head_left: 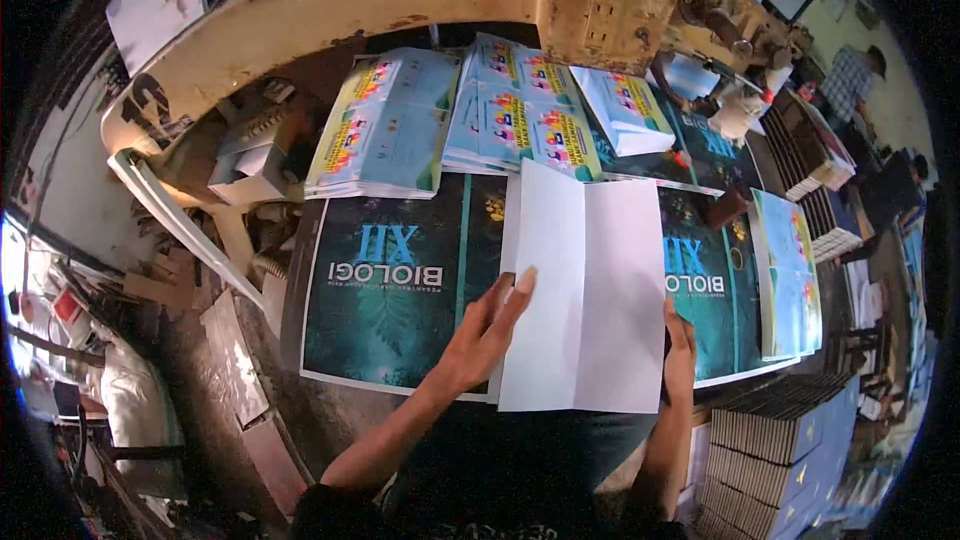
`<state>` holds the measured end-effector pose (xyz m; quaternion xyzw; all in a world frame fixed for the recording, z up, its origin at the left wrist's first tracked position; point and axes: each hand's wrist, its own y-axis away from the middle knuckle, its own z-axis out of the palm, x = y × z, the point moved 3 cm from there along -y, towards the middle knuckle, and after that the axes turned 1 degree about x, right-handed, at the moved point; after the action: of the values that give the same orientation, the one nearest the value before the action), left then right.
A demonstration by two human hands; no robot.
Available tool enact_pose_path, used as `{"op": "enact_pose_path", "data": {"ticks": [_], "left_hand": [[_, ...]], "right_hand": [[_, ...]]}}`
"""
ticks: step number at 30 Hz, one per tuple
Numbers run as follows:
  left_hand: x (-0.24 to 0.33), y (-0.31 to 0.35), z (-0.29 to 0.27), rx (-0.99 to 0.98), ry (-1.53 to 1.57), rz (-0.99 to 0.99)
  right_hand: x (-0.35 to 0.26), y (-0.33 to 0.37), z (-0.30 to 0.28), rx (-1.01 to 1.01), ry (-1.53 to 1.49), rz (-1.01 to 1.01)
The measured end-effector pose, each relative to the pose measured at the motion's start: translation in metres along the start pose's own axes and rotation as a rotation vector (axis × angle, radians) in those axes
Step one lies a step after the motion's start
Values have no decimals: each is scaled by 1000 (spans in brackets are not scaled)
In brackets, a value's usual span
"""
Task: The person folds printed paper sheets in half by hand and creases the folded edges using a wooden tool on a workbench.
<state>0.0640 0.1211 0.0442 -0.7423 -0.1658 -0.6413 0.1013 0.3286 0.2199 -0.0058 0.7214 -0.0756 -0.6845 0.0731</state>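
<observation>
White folded sheet [620,290], creased lengthwise, in front of you over dark printed covers [385,290]. Your left hand [478,338] lays its thumb on the left panel; your right hand [681,345], fingers bent, meets the right edge; whether either one grips cannot be told. Stacked blue-and-yellow sheets [395,130] lie beyond.

Dim surroundings, white glare at the left rim, fisheye bending, 4 black corners; the folded sheet [612,290] is bright.
</observation>
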Motion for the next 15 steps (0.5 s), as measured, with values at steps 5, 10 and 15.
{"op": "enact_pose_path", "data": {"ticks": [5, 10, 15], "left_hand": [[-17, -12, 6, -193, -112, 64], [6, 5, -39, 66, 176, 428], [48, 21, -136, 622, 5, 470]], "right_hand": [[20, -10, -9, -91, 149, -86], [11, -9, -22, -164, -172, -56], [-17, 7, 0, -171, -321, -32]]}}
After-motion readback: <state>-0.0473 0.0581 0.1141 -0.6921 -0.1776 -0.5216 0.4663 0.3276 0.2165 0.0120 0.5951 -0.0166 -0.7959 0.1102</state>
